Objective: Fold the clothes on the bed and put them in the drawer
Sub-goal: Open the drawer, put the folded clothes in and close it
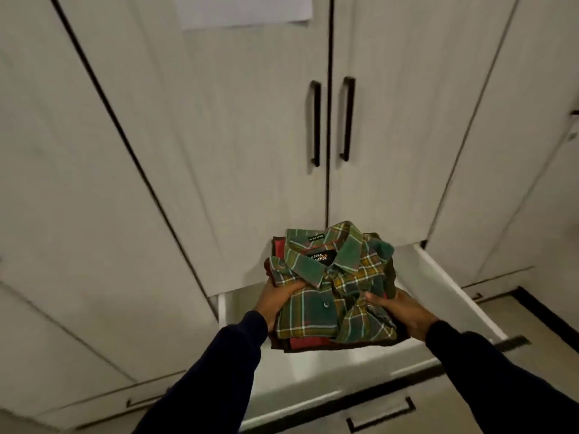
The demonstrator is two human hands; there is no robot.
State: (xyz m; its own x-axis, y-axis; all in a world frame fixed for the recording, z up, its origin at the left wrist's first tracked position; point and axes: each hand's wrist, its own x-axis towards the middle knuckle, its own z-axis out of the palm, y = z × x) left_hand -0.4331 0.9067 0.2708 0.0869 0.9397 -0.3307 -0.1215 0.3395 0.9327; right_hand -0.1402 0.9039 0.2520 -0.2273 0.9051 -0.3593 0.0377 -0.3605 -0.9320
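Both arms, in dark navy sleeves, reach forward and down, and the two hands grip a folded stack of clothes from opposite sides. The left hand [277,300] clasps the stack's left edge, thumb lying on top of the fabric and fingers tucked beneath, out of sight. The right hand [404,310] holds the right edge the same way — thumb pressed on top, fingers hidden under the pile.

The stack is topped by a green plaid shirt [335,286], collar up, with a black neck label showing. Under it lies a red garment [305,342], peeking out at the stack's near and far left edges, with darker cloth below that I cannot identify.

The stack is held over the open white drawer [454,302], pulled out from the base of the wardrobe; whether it touches the drawer floor cannot be told. What shows of the drawer's inside is bare white panel. Above the drawer stand the wardrobe doors [250,151], pale and closed, with two black bar handles [315,123] either side of the centre seam — a white paper [247,10] hangs at the top.
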